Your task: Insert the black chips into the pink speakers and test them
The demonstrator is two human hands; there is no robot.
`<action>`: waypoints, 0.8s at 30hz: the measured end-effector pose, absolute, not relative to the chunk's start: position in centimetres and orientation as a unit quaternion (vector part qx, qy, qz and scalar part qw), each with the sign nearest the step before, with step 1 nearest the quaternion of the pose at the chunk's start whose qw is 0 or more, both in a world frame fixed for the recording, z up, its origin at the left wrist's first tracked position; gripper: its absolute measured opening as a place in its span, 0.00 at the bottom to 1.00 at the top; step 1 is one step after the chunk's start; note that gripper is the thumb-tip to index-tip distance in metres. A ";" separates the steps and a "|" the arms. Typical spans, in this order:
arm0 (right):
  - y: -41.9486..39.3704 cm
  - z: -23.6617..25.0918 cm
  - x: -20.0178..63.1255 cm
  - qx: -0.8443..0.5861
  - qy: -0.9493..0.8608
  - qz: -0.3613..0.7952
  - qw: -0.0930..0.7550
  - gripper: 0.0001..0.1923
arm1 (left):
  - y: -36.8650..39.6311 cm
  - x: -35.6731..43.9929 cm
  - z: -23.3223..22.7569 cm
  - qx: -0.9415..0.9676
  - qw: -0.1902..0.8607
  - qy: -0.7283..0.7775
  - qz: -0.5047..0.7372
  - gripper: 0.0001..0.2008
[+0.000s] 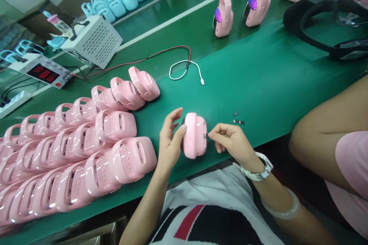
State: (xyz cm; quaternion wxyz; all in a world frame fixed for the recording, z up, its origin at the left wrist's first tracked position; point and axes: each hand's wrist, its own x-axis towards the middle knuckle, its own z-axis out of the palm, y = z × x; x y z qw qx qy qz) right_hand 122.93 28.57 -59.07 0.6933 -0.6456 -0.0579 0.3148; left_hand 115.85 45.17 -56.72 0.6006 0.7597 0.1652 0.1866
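Observation:
A glossy pink portable speaker [195,141] with a carrying handle stands on the green mat. My left hand [171,138] steadies it from the left, thumb against its side and the other fingers partly raised. Just right of the speaker, my right hand [231,139] has thumb and forefinger pinched together close to a small slot in its side. Whatever is between those fingertips is too small to make out. Several tiny memory cards [238,121] lie on the mat beyond my right hand.
Rows of pink speakers [135,157] crowd the left. A white cable [198,71] lies ahead, near a power supply [44,72] and a grey vented box [93,42]. Two speakers with purple fronts [224,19] stand farther back. Beside me, a person's arm [330,118] rests near black headgear [313,26].

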 end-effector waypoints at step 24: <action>29.9 -59.4 122.1 -0.591 -0.032 0.336 0.733 0.17 | 43.3 116.7 -58.3 0.673 0.681 0.257 0.132 0.12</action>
